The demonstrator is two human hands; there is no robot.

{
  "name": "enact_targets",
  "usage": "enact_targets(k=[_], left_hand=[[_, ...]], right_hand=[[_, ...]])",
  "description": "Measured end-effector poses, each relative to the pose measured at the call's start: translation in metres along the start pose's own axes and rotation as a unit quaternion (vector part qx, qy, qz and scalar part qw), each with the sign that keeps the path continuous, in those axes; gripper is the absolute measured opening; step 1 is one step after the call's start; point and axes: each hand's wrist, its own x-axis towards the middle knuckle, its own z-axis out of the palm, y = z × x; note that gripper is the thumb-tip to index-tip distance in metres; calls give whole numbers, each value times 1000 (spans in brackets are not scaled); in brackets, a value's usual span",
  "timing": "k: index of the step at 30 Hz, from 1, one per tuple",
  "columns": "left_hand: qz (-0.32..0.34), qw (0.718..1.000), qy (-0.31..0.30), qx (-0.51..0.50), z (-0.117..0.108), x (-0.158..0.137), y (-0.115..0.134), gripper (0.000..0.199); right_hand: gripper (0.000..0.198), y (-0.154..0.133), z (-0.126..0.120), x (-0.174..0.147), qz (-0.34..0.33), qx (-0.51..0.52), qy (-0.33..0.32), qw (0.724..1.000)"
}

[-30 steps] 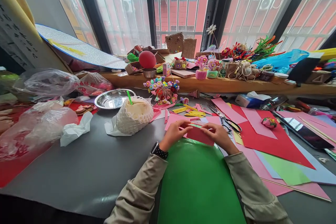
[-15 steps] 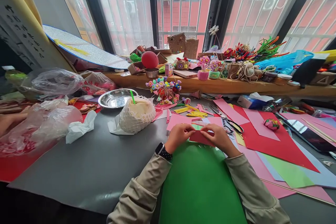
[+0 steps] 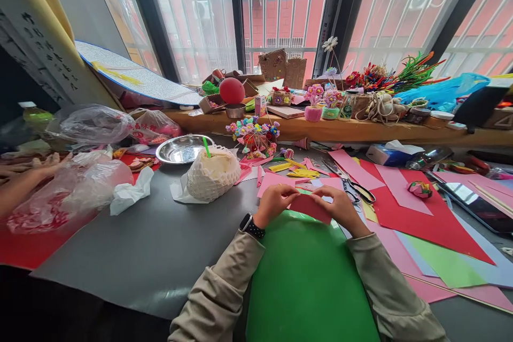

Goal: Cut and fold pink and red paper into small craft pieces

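A small piece of pink paper [image 3: 310, 207] is stretched between my two hands, above the far end of a glossy green sheet [image 3: 312, 272]. My left hand [image 3: 274, 204], with a watch on its wrist, pinches the paper's upper left edge. With thumb and fingertips, my right hand [image 3: 340, 208] pinches the upper right edge. Behind the hands lie more pink paper [image 3: 274, 181] and yellow paper strips [image 3: 303, 173]. Black-handled scissors [image 3: 356, 187] rest just beyond my right hand.
Left of my hands stand a coconut in white foam netting [image 3: 212, 173] and a metal plate [image 3: 182, 148]. A bunch of craft flowers [image 3: 254, 136] is behind. Red card [image 3: 433, 224] and a phone [image 3: 476, 203] lie right. Another person's hand [image 3: 44, 168] shows at far left.
My hands have drawn slightly apart, and more of the pink paper shows between them. The view has shifted a little left. At far left, the other person's hand has spread its fingers.
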Motion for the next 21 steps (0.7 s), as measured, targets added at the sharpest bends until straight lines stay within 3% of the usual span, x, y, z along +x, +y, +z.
enact_targets(k=[10,21], left_hand=[[-34,997,56,-38,-19,4,-4,24],[-63,994,27,-85,-17,8,-10,26]], right_hand=[[22,11,-9,1,53,32,32,998],[26,10,-12,3,126,119,59,983]])
